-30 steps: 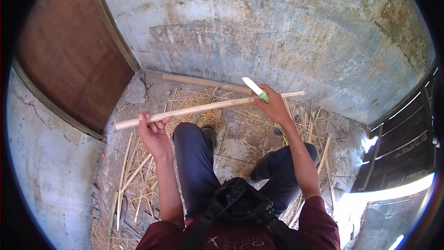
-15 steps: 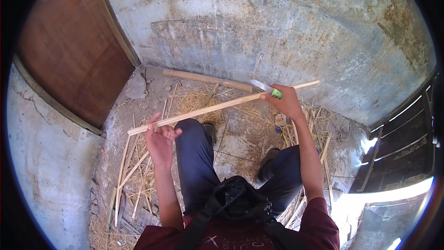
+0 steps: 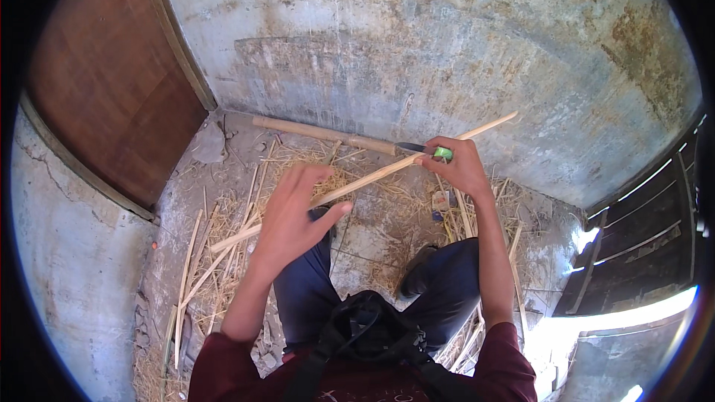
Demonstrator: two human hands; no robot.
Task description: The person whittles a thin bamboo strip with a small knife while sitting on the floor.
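Note:
A long pale bamboo strip (image 3: 380, 173) slants across in front of me, its right end higher and farther away. My right hand (image 3: 456, 166) is closed around a knife (image 3: 442, 154) with a green handle and also pinches the strip. The dark-looking blade points left, just beyond the strip. Over the strip's left part is my left hand (image 3: 294, 219), fingers stretched and thumb apart. It hides a section of the strip; whether the palm touches it, I cannot tell.
A thick bamboo pole (image 3: 324, 134) lies along the foot of the stained wall (image 3: 417, 45). Pale shavings (image 3: 294, 167) and loose strips (image 3: 190, 275) litter the floor on both sides of my legs. A brown door (image 3: 112, 74) stands at left, dark slatted boards (image 3: 640, 231) at right.
My left hand has gone from under the strip's left end to above it, farther right, turning over. The strip tilts more steeply, and the knife blade has swung lower toward it.

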